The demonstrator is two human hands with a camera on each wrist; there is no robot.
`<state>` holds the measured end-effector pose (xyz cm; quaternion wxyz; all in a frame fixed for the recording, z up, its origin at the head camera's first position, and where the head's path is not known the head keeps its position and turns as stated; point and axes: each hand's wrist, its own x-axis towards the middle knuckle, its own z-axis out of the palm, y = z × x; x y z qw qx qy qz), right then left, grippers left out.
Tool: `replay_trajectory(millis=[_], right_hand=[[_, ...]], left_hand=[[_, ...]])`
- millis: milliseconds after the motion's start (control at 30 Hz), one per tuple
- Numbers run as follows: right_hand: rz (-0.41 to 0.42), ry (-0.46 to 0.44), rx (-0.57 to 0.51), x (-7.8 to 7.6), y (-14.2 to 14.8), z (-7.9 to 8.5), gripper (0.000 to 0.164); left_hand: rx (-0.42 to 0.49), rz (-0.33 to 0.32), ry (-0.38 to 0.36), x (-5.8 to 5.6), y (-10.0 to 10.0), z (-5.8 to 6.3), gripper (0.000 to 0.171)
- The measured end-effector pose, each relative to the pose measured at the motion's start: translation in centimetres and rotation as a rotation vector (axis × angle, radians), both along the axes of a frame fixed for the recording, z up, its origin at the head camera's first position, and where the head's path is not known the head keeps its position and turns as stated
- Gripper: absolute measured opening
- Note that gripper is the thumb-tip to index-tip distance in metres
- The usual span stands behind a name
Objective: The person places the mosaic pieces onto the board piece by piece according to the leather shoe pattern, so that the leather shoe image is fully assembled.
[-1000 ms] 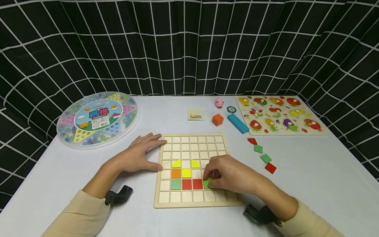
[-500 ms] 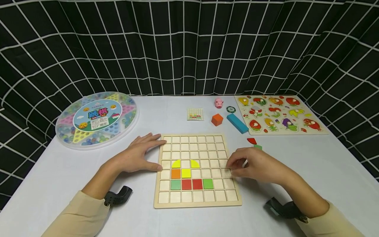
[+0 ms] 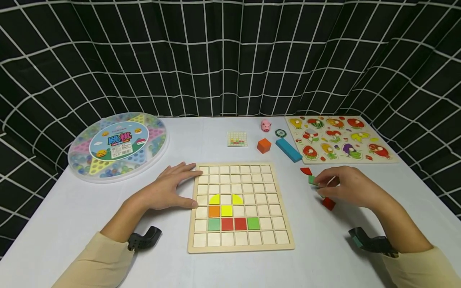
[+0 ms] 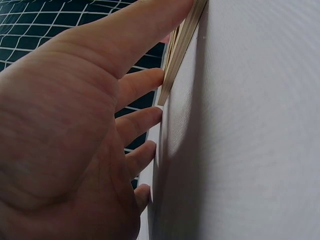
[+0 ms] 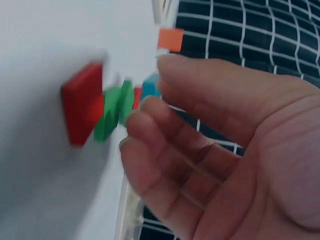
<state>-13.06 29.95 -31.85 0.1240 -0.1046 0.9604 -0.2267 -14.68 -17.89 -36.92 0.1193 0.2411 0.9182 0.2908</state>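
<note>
Green and thin, a square tile [image 5: 105, 116] sits below the right hand [image 3: 343, 186], mostly hidden from the head view, on the white tablecloth [image 3: 162, 268] to the right of the wooden board [image 3: 239, 211]. The thumb and fingers curve towards each other with a gap between them and nothing gripped; blur hides whether a fingertip touches the tile.

A second green tile [image 3: 312, 180] lies just beyond, then a red quarter-round [image 3: 306, 171]; a red tile [image 3: 329, 204] lies on the near side. With neighbours this close, a clean pickup probably calls for thumb and forefinger on opposite edges, the other fingers tucked clear. Pressing from above could slide the row; a fingernail under one edge should help.

The left hand [image 3: 171, 188] has its fingers spread, with thumb and forefinger resting at the board's left edge. That light contact looks enough to steady it, provided it doesn't push sideways.

On the board, a light green square [image 3: 253, 223] ends a row beside two red ones, below a yellow square [image 3: 226, 210] and an orange square [image 3: 214, 211]. Beyond the board are a small printed card [image 3: 237, 139], an orange cube [image 3: 264, 146] and a blue block [image 3: 289, 150].
</note>
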Motion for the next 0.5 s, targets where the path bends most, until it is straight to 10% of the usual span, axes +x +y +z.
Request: replay_trajectory(millis=[500], right_hand=[[-0.043, -0.076, 0.104, -0.72, 0.54, -0.58, 0.029]], left_hand=[[0.006, -0.006, 0.0, 0.27, 0.13, 0.3, 0.088]])
